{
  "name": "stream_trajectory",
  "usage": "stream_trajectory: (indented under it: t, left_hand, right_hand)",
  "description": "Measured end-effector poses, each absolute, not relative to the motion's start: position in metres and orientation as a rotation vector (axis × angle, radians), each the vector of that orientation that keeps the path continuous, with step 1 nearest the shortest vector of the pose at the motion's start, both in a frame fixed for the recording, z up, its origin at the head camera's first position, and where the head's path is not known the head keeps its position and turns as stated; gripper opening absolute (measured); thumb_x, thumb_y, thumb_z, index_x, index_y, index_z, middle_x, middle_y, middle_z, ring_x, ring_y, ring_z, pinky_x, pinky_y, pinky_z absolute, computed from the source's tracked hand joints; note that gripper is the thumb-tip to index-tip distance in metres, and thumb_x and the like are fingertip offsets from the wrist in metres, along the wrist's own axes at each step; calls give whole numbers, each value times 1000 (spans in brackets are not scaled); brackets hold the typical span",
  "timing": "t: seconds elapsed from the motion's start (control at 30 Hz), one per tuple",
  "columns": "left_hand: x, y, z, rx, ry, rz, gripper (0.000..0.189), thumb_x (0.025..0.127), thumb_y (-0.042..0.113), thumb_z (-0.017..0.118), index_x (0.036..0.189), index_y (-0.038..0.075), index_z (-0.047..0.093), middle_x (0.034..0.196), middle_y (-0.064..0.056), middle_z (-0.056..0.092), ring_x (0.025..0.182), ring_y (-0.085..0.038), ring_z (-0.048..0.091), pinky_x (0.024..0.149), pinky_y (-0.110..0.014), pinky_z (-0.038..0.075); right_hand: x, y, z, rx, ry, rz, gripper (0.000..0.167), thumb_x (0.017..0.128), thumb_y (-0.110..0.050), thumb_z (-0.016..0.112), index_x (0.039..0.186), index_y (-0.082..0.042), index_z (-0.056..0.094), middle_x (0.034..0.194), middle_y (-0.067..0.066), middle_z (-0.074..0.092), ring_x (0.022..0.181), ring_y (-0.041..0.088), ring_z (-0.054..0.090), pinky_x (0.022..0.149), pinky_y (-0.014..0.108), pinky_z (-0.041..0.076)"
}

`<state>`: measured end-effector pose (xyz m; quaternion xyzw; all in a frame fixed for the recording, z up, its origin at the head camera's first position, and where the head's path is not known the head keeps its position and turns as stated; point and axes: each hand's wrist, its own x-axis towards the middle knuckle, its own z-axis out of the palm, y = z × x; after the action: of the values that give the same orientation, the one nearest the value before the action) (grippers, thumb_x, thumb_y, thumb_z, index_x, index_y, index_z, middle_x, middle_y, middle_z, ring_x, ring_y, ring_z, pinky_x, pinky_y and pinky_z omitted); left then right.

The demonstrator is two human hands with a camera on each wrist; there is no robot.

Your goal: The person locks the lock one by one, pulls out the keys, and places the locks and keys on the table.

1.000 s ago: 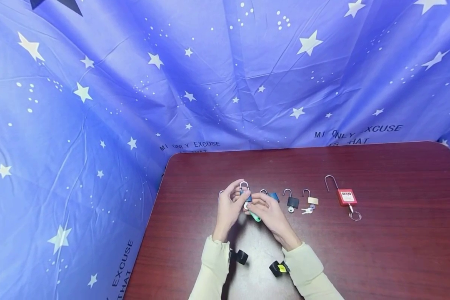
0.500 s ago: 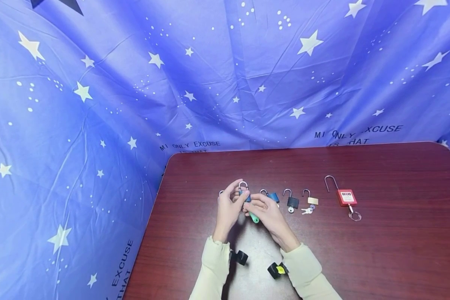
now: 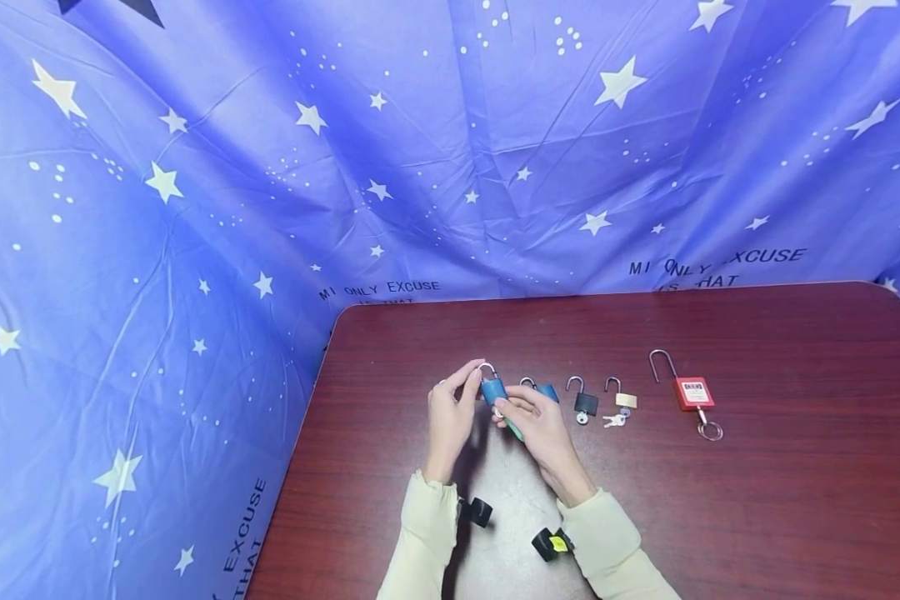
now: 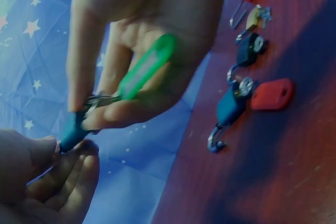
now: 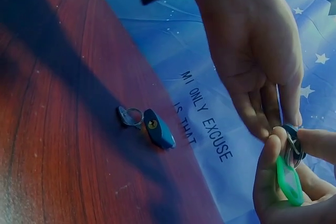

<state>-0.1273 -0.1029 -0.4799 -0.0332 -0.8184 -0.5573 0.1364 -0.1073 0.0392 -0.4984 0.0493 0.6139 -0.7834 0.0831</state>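
— While the starred cloth [image 3: 435, 146] takes up most of the head view, what's worth logging in front of it?

— The bench [image 3: 795, 508]: dark red, glossy in patches. On it, well apart to the right, a red padlock [image 3: 694, 393], lying flat. The held lock is off the surface.

— Held how?

— Left hand [image 3: 452, 414] pinches its upper end, thumb against fingers. Right hand [image 3: 543, 427] pinches the lower body. Both hands close together, blue padlock [image 3: 492, 392] between them, tilted.

— Handling guess?

— Dense for its size, yet light enough for fingertips. Rigid, probably smooth and a little slippery, hard to damage. Best hold: flat faces of the body, thumb opposite fingers. The shackle [image 3: 487, 364] is narrow and curved, poorer for steadying. Whether latched, can't tell.

— Small stuff?

— Green key tag [image 4: 147, 72], lying along the right palm. Likely light plastic, apt to swing; no good as a handle. Smaller again, metal ring [image 4: 105, 99], partly covered by fingers. Stiff, I'd think, but loose on its tag.
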Motion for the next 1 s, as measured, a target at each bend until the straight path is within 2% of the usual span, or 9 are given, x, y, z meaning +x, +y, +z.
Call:
stream_trajectory:
  t: [0.07, 0.17, 0.23, 0.43, 0.63, 0.77, 0.87, 0.93, 1.0]
  left_hand:
    - [-129, -105, -478, -69, -2356, -1616, 24, 98, 22, 63, 112, 7, 75, 84, -12, 76, 70, -34, 71, 59, -18, 51]
    - [-130, -110, -475, -60, -2375, -1600, 22, 96, 20, 66, 106, 5, 77, 78, -10, 75, 68, -33, 71, 58, -18, 52]
    - [-129, -113, -473, -98, -2423, -1539, 19, 96, 17, 67, 103, 3, 77, 75, -10, 74, 66, -30, 71, 57, -18, 51]
    - [-124, -120, -470, -304, -2546, -1266, 15, 96, 10, 64, 96, 2, 76, 70, -3, 69, 61, -8, 61, 55, -17, 50]
    - [-121, -124, -466, -438, -2570, -1131, 18, 97, 9, 63, 83, 8, 74, 65, 1, 65, 63, -7, 55, 58, -19, 47]
    - [-120, -122, -467, -447, -2552, -1171, 18, 97, 8, 62, 85, 7, 75, 66, -1, 67, 64, -7, 56, 59, -19, 48]
    - [-119, -120, -470, -448, -2553, -1219, 18, 98, 8, 61, 87, 6, 75, 67, -3, 67, 61, -6, 56, 57, -17, 48]
    - [-118, -119, -472, -440, -2545, -1264, 17, 98, 8, 61, 89, 4, 75, 67, -3, 68, 60, -4, 56, 55, -16, 48]
    - [-117, -119, -473, -429, -2538, -1300, 17, 98, 7, 60, 90, 3, 75, 67, -3, 67, 58, -3, 55, 52, -16, 48]
  right_hand:
    - [-107, 40, -500, 138, 1874, -2325, 28, 94, -6, 65, 118, 8, 63, 91, 17, 71, 75, 16, 68, 73, 32, 58]
    - [-106, 41, -501, 125, 1916, -2309, 31, 95, -8, 65, 122, 7, 63, 89, 13, 70, 75, 15, 68, 73, 31, 57]
    - [-107, 43, -501, 121, 1910, -2322, 32, 96, -8, 65, 123, 8, 62, 88, 13, 70, 74, 14, 68, 74, 31, 58]
    - [-110, 52, -500, 10, 1909, -2354, 34, 95, -9, 65, 122, 12, 62, 83, 11, 71, 70, 11, 69, 75, 34, 60]
    - [-111, 58, -498, -102, 1975, -2286, 33, 95, -10, 66, 120, 12, 64, 83, 16, 72, 71, 15, 71, 72, 31, 60]
    - [-111, 62, -497, -104, 2003, -2225, 33, 94, -15, 68, 119, 7, 67, 81, 18, 73, 70, 13, 71, 56, 19, 48]
    - [-112, 64, -498, -120, 2001, -2210, 33, 94, -17, 69, 118, 6, 68, 80, 15, 73, 68, 10, 70, 49, 17, 39]
    - [-112, 65, -498, -153, 2016, -2201, 32, 94, -16, 69, 117, 6, 69, 80, 14, 72, 68, 10, 69, 48, 17, 39]
    - [-114, 66, -498, -195, 2021, -2202, 31, 93, -16, 69, 116, 6, 69, 82, 17, 71, 69, 13, 70, 54, 19, 47]
